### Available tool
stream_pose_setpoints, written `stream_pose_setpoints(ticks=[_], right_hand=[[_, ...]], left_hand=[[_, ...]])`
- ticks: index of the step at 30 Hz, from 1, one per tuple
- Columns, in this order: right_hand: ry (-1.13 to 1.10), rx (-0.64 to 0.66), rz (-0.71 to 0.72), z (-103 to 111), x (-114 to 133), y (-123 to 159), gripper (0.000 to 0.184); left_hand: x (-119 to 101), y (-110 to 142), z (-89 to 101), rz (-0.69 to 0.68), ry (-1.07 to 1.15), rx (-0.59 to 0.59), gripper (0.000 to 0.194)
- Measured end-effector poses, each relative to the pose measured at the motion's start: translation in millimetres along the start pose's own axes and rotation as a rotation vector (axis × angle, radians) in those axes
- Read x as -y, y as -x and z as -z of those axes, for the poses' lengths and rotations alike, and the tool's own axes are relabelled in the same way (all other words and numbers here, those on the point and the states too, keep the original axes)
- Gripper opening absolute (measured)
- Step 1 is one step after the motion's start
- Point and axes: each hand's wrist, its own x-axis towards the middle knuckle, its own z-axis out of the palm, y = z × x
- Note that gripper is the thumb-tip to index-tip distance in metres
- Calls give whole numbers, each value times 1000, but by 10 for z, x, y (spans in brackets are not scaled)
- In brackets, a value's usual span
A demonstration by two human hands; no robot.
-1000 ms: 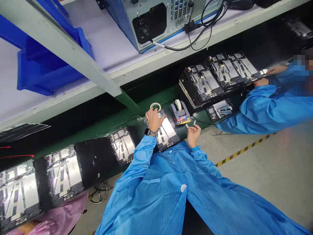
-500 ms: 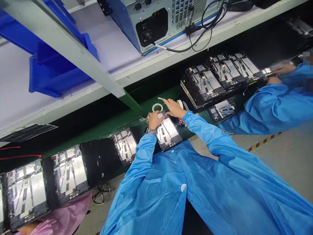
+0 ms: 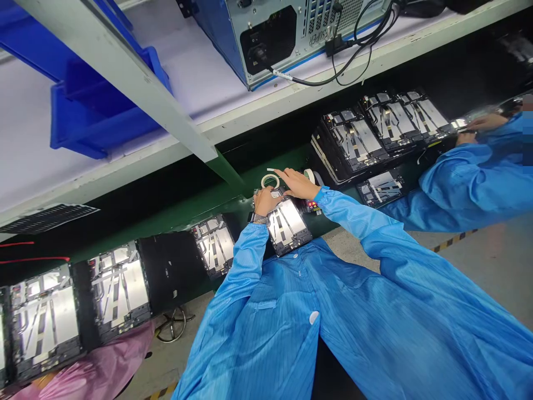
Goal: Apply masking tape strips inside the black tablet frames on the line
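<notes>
My left hand (image 3: 264, 200) rests with curled fingers on the top edge of an opened tablet back (image 3: 288, 224) lying on the green belt. My right hand (image 3: 296, 184) reaches over that same top edge with fingers stretched out, a small white tape strip (image 3: 271, 170) sticking out from its fingertips. A tape roll (image 3: 270, 180) lies just beyond both hands. The tape dispenser (image 3: 312, 191) sits behind my right wrist, mostly hidden.
More opened tablets lie along the belt at the left (image 3: 214, 244) (image 3: 119, 291). Stacked tablets (image 3: 353, 139) stand at the right, where a co-worker in a blue coat (image 3: 470, 172) works. A metal shelf (image 3: 125, 83) with blue bins and a computer case (image 3: 275, 33) hangs overhead.
My right hand has come from beside the dispenser up to the tablet's top edge with a tape strip. My left hand has stayed on the tablet.
</notes>
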Motion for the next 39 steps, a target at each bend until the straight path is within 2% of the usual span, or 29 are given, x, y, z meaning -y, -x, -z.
stream_pose_setpoints(ticks=[4, 8, 11, 16, 20, 23, 27, 30, 34, 39], right_hand=[[-13, -4, -43, -6, -11, 70, 102], [-73, -20, -93, 4, -10, 69, 113], [-48, 10, -60, 16, 25, 11, 117], [-28, 28, -11, 76, 28, -64, 110], [-197, -57, -114, 166, -97, -49, 97], [-357, 64, -176, 169, -172, -50, 97], [-324, 290, -174, 61, -123, -123, 99], [-252, 327, -178, 17, -22, -208, 95], [-165, 357, -185, 67, 90, -282, 89], [-139, 375, -206, 109, 143, -293, 94]], left_hand=[[-3, -39, 37, 32, -2, 19, 64], [-4, -120, 104, 58, 4, 74, 68], [1, -186, 142, 83, 13, 127, 71], [22, -249, 159, 94, 29, 160, 76], [61, -305, 155, 108, 57, 180, 76], [101, -370, 143, 90, 79, 192, 73], [140, -432, 118, 92, 86, 220, 66], [154, -437, 98, 97, 90, 209, 66], [161, -416, 90, 87, 93, 201, 60], [148, -402, 111, 94, 92, 206, 59]])
